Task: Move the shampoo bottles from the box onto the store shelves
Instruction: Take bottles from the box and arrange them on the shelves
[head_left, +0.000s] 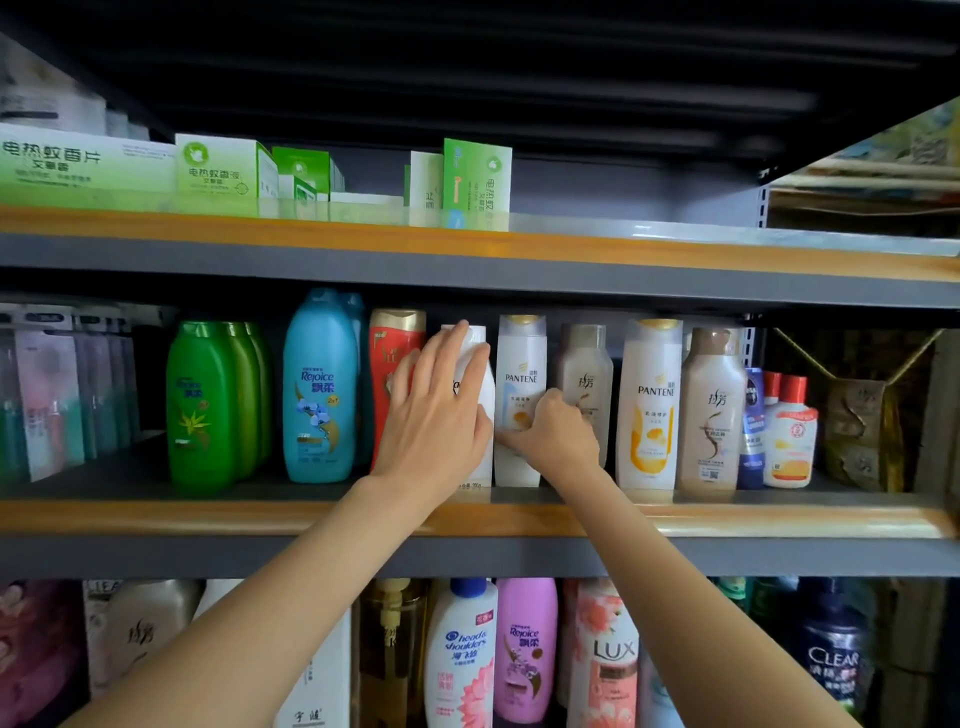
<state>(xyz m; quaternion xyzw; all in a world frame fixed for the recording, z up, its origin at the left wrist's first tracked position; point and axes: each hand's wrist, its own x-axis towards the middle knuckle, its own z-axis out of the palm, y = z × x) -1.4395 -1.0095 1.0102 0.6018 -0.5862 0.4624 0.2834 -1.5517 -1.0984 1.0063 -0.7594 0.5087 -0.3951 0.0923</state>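
My left hand (441, 410) lies with straight, spread fingers flat on the front of a white bottle (482, 358) on the middle shelf (208, 519). Its little finger reaches the red bottle (395, 338) beside it. My right hand (558, 434) is curled round the lower right edge of a white Pantene bottle (522, 364). The thumb lies across that bottle's front and the fingers sit in the gap toward a beige bottle (584, 358). All these bottles stand upright. The box is out of view.
Green bottles (208, 405) and a blue Rejoice bottle (319, 389) stand to the left. Another Pantene bottle (649, 405), a beige bottle (711, 410) and small bottles are on the right. Green cartons (223, 171) fill the upper shelf, and large bottles (462, 654) the lower one.
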